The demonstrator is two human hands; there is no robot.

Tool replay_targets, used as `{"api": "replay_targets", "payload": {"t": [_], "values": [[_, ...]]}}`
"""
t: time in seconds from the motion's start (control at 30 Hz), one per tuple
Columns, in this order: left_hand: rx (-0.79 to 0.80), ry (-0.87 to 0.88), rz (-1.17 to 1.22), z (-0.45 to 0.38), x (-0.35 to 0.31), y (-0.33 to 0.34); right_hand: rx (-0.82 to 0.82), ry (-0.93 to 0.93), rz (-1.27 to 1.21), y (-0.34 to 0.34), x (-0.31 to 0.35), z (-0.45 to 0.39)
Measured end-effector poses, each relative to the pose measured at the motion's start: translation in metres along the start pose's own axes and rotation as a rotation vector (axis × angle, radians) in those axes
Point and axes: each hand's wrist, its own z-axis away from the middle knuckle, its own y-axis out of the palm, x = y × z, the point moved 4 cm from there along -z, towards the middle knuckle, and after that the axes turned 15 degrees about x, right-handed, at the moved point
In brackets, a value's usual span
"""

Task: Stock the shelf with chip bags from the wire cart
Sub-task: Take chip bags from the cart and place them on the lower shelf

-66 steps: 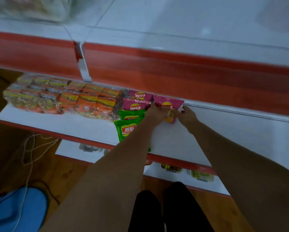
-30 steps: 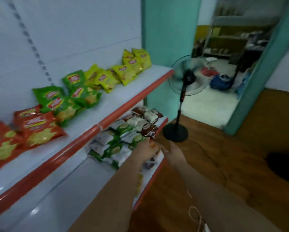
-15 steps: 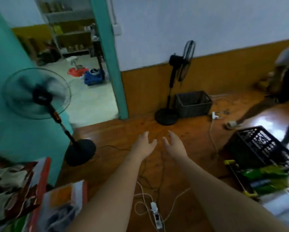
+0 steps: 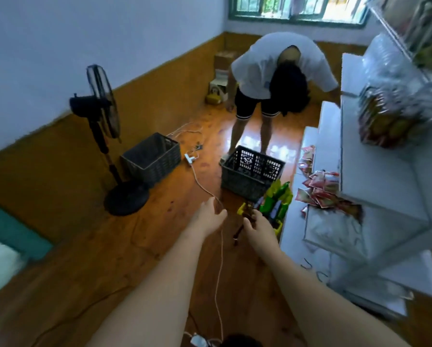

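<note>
Item 1, chip bags [image 4: 276, 202]: green and yellow packets standing upright in the wire cart [image 4: 245, 211], on the floor at about 1 o'clock from your hands, between the black crate [image 4: 251, 175] and the foot of the white shelf [image 4: 380, 176]. The cart frame is mostly hidden by the bags and your right hand; only a yellow edge and a dark leg show.

Item 2, your left hand [image 4: 207, 217]: fingers spread wide, palm down, holding nothing, over bare floor just left of the cart.

Item 3, your right hand [image 4: 258, 227]: fingers loosely spread, reaching over the near corner of the cart. Whether it touches the frame, you cannot tell; it has no bag.

Item 4, handling estimate: the bags are likely very light, air-puffed and soft, with slick film and brittle contents. Take each by the crimped top seam or cradle it by both side edges; do not squeeze the middle.

Item 5, hazards: a white cable [image 4: 218, 271] runs along the floor between your arms. A standing fan [image 4: 104, 116] is at 10 o'clock, a second person [image 4: 267, 71] bends at 12 o'clock.

Item 6, shelf stock: red packets [image 4: 317, 189] lie on a low tier at 2 o'clock.
</note>
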Motion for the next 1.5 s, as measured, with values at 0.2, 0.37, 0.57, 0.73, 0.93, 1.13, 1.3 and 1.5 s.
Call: {"api": "replay_targets", "payload": {"t": [0.2, 0.37, 0.57, 0.73, 0.93, 1.13, 1.3, 1.5], "values": [[0.125, 0.126, -0.020, -0.055, -0.053, 0.013, -0.137, 0.148, -0.049, -0.038, -0.038, -0.006], [0.204, 0.175, -0.078, -0.106, -0.092, 0.024, -0.162, 0.251, -0.121, -0.064, -0.065, -0.036], [0.214, 0.160, -0.173, -0.202, -0.137, 0.017, -0.135, 0.245, -0.184, -0.094, -0.080, -0.128], [0.179, 0.093, -0.183, -0.292, -0.182, -0.004, -0.043, 0.256, -0.186, -0.134, -0.079, -0.228], [0.228, 0.001, -0.114, -0.371, -0.198, -0.001, 0.078, 0.322, -0.099, -0.169, -0.097, -0.307], [0.302, -0.087, -0.121, -0.426, -0.179, 0.021, 0.156, 0.403, -0.134, -0.164, -0.122, -0.356], [0.410, -0.095, -0.126, -0.480, -0.163, 0.048, 0.166, 0.486, -0.199, -0.145, -0.151, -0.393], [0.539, -0.099, -0.147, -0.549, -0.132, 0.096, 0.109, 0.541, -0.317, -0.124, -0.182, -0.438]]}}
